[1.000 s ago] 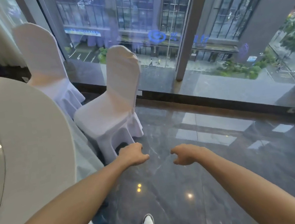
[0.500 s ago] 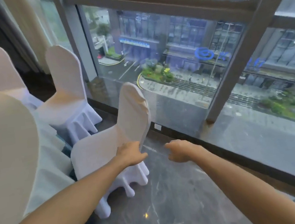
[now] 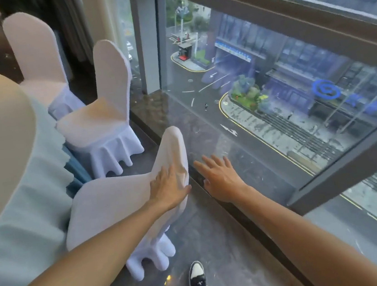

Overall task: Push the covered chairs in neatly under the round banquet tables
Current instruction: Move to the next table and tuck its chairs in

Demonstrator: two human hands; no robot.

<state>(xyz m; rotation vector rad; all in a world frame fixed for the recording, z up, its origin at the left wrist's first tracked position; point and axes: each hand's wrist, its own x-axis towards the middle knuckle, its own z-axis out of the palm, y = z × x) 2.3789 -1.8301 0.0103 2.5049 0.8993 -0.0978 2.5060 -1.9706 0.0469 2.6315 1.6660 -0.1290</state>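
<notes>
Three covered chairs stand by the round bench (image 3: 0,147), and the nearest chair (image 3: 110,207) sits with its seat close to the bench's hanging cloth (image 3: 25,210), not tucked under yet. The left hand (image 3: 168,187) lies flat on the chair's back, near the top, with straight fingers (image 3: 162,173) pressing on the white cover and the thumb at the back's edge. The right hand (image 3: 220,177) floats just beside the back with its fingers spread wide, holding nothing.

One hand pushing on one side could turn the chair, so it may go in crooked. The loose cover could slide under the palm and bunch up. The chair's skirt or legs might catch the cloth and drag it. The window (image 3: 273,108) and its low ledge are very near, so the right hand could bump them. The person's shoe (image 3: 196,275) is near the chair's feet and could trip.
</notes>
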